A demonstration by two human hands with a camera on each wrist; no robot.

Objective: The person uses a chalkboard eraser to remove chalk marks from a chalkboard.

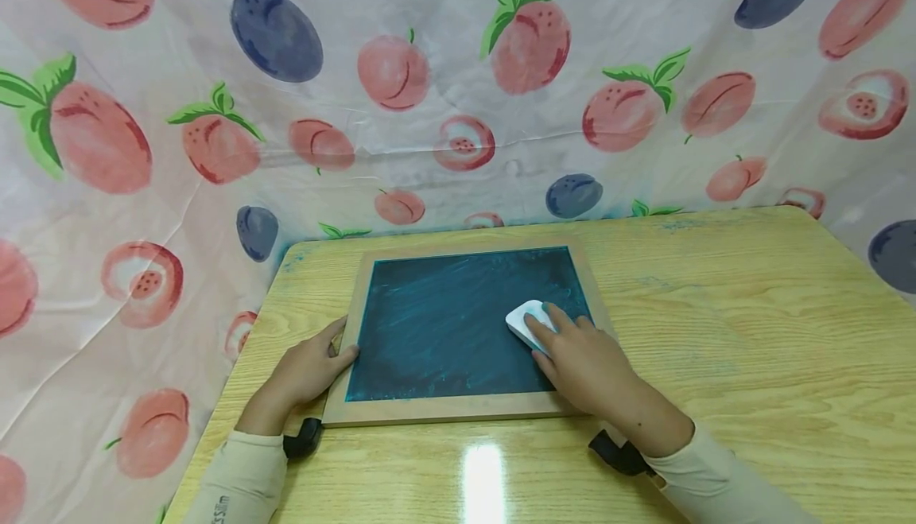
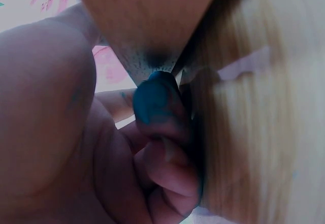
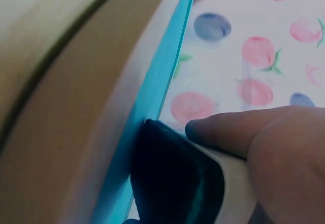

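A small chalkboard (image 1: 458, 333) in a wooden frame (image 1: 458, 407) lies on the table, its dark surface streaked with faint blue-green smears. My left hand (image 1: 308, 366) grips the frame's left side, thumb on top. In the left wrist view, curled fingers (image 2: 170, 165) meet the frame's edge, and one fingertip is stained blue-green. Toward the board's right side, my right hand (image 1: 588, 359) holds a white board eraser (image 1: 525, 319) against the surface. The right wrist view shows the eraser's dark underside (image 3: 175, 178) near the board, with the thumb along its white body.
The yellow wood-grain table (image 1: 723, 309) extends to the right of the board and bears faint blue-green marks. Behind it hangs a pale cloth (image 1: 465, 23) printed with peaches. A black wrist mount (image 1: 304, 438) sits under each wrist, close to the board's front edge.
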